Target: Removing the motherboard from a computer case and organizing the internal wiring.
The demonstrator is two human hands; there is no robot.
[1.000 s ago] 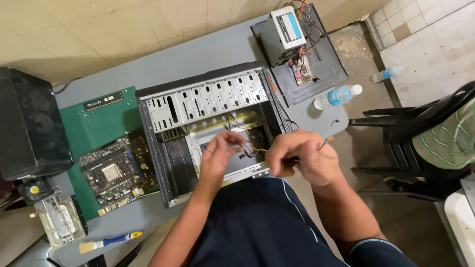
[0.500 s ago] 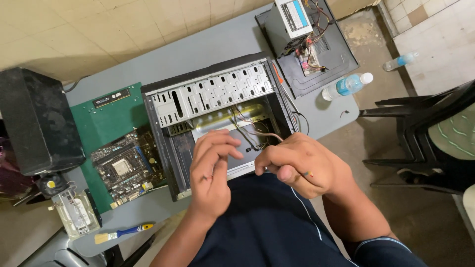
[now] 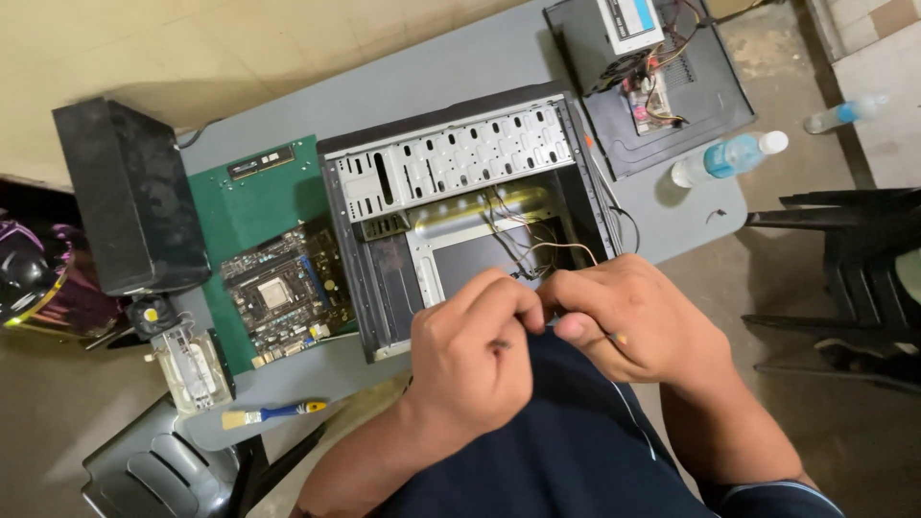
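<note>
Bare metal is about all that's left in our computer case (image 3: pixel 460 211): the motherboard (image 3: pixel 278 297) sits out on the green mat (image 3: pixel 245 206), power supply (image 3: pixel 633 43) aside. Both hands, left (image 3: pixel 475 360) and right (image 3: pixel 633 321), pinch the loose case wires (image 3: pixel 537 254) at its near edge, each grip clenched.

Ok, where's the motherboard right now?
In the head view the motherboard lies on the green mat, just left of the open PC case, with the black box further left.
</note>
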